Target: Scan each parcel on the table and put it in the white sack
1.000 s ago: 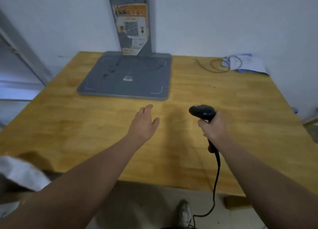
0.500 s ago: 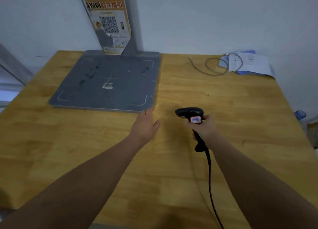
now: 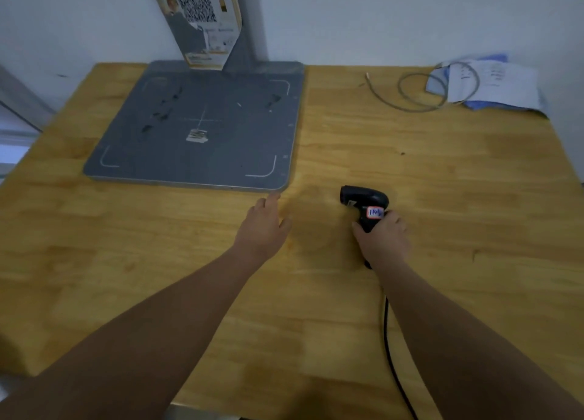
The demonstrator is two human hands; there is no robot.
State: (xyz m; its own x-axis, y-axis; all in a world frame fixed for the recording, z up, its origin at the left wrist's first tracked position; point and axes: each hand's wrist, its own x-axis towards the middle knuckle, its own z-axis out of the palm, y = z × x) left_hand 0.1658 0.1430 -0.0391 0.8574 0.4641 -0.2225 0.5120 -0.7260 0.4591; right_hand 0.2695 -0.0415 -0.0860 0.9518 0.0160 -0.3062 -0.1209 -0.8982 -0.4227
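Scanner [image 3: 363, 198]: handheld barcode type, black moulded plastic, pistol shape with a rounded head and a slimmer handle. It sits over the middle of the table [image 3: 442, 173], right of centre. My right hand [image 3: 382, 238] has its fingers wrapped round the handle. The head's window end points left, toward the left hand. The handle's long axis runs from the head back toward me. A small red-edged label [image 3: 375, 212] with handwritten digits sits at the neck; digits only partly legible. I cannot tell whether the head rests on the wood or is held just above it.

The black cord [image 3: 388, 340] leaves the handle's butt and runs toward the near edge, cut off at the frame's bottom.

My left hand [image 3: 264, 227] is flat, palm down, fingers straight, holding nothing. Its fingertips are just beside the near right corner of the grey plate [image 3: 202, 154].

Table: jointed wood planks, yellow-tan, smooth finish. Plate: flat, matte grey, rounded corners, white corner marks and a centre cross, scuffed, with a torn white sticker [image 3: 196, 135].

A grey post [image 3: 243, 40] rises behind the plate, carrying a peeling QR-code poster [image 3: 202, 18]; the top is cut off.

Far right: a loop of thin grey wire [image 3: 410, 105] overlaps the white and blue papers [image 3: 496, 81]; the print is unreadable.
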